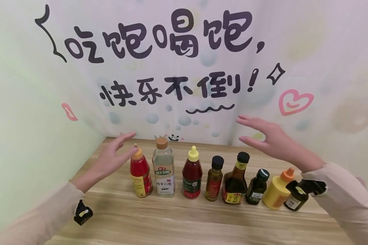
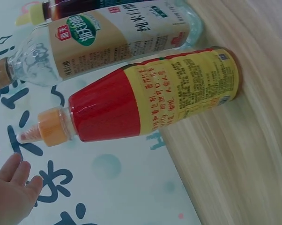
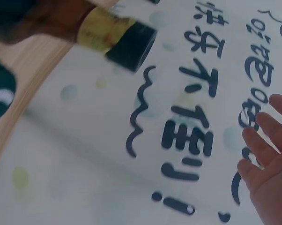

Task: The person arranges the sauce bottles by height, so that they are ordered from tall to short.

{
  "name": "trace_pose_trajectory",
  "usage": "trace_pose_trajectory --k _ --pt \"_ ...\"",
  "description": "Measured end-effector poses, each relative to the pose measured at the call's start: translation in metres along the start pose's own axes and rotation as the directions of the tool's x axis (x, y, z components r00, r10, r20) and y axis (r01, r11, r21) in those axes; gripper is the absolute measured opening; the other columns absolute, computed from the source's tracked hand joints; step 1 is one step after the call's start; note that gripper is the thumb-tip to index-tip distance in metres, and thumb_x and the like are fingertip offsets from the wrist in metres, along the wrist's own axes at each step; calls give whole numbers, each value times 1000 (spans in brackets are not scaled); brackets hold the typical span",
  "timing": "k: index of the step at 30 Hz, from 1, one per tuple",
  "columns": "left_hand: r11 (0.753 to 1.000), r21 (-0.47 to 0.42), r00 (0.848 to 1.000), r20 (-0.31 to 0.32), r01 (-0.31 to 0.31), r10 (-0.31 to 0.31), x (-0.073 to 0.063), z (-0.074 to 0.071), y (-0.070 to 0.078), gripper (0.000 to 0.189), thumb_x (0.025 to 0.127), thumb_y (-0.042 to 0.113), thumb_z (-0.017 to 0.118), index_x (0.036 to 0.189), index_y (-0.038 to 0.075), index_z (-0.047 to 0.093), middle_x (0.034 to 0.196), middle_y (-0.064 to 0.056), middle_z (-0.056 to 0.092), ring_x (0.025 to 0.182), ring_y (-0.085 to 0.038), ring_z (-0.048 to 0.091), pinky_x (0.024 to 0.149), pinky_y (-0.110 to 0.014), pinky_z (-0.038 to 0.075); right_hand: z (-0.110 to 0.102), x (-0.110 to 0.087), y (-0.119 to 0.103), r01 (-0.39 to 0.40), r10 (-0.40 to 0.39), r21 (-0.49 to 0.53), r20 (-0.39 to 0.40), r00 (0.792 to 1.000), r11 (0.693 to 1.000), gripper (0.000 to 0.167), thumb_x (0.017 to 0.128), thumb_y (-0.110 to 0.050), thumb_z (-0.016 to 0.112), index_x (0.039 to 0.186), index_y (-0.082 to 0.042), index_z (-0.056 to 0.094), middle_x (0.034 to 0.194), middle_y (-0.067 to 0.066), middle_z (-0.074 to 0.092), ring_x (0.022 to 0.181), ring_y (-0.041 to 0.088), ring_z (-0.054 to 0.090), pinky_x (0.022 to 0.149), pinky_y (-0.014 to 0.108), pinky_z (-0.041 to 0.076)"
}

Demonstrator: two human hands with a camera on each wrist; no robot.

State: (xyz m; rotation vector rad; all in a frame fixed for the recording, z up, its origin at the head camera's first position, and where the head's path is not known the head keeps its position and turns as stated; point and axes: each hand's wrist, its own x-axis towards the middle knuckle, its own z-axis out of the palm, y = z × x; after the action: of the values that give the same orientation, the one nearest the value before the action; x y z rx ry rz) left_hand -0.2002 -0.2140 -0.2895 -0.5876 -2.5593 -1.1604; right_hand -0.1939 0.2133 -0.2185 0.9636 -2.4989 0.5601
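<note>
My left hand [image 1: 108,158] is beside the orange cap of a red sauce bottle [image 1: 141,178], thumb close to the nozzle in the head view. In the left wrist view its fingers [image 2: 20,174] show apart from that bottle, holding nothing. To the bottle's right stands a clear white vinegar bottle [image 1: 164,170] with a brown cap. My right hand [image 1: 273,139] is raised, fingers extended and thumb apart, nothing in it. Below it are a dark soy-sauce-like bottle [image 1: 236,178], a small dark green-capped bottle [image 1: 257,187] and a yellow squeeze bottle [image 1: 276,194] with an orange nozzle.
Mid-row stand a dark red squeeze bottle [image 1: 192,175] with a yellow tip and a slim black-capped bottle [image 1: 214,178]. A black-lidded jar [image 1: 295,197] sits at the right end. The wooden table [image 1: 184,224] backs onto a printed cloth [image 1: 178,126].
</note>
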Motion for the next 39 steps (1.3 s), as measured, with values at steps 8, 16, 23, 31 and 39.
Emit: trace_pose_trajectory --k 8,16,23,31,39 --pt "998 -62 996 92 23 -18 5 -1 2 57 87 21 57 136 7 32 132 -18 40 121 -34 35 96 -53 28 25 33 -25 -32 18 165 82 996 986 44 87 -26 58 127 -10 49 128 6 48 116 23 44 93 41 38" --pt "992 -84 985 157 92 -78 13 -6 8 62 86 28 57 137 9 27 132 -18 39 122 -34 34 98 -53 26 56 65 -49 -100 44 386 151 987 917 38 87 -20 57 122 -5 51 124 8 51 106 21 53 85 33 45" --pt "985 -118 977 190 126 -102 15 4 1 61 86 30 57 137 10 29 133 -17 39 120 -34 36 96 -53 29 86 87 -66 -154 54 449 227 972 880 39 86 -18 58 121 -4 51 120 11 53 104 21 55 83 29 46" --pt "973 -185 979 175 137 -105 14 13 -6 59 87 24 57 135 4 29 129 -21 43 119 -39 36 97 -53 26 102 106 -81 -180 63 437 268 961 882 41 86 -19 58 124 -5 49 122 10 52 106 20 53 85 28 44" --pt "950 -248 974 171 191 -151 15 16 -17 59 87 22 57 135 3 29 128 -21 43 120 -38 36 98 -51 26 130 111 -92 -159 32 435 284 958 886 41 84 -15 61 121 -2 51 114 10 56 103 20 55 85 26 45"
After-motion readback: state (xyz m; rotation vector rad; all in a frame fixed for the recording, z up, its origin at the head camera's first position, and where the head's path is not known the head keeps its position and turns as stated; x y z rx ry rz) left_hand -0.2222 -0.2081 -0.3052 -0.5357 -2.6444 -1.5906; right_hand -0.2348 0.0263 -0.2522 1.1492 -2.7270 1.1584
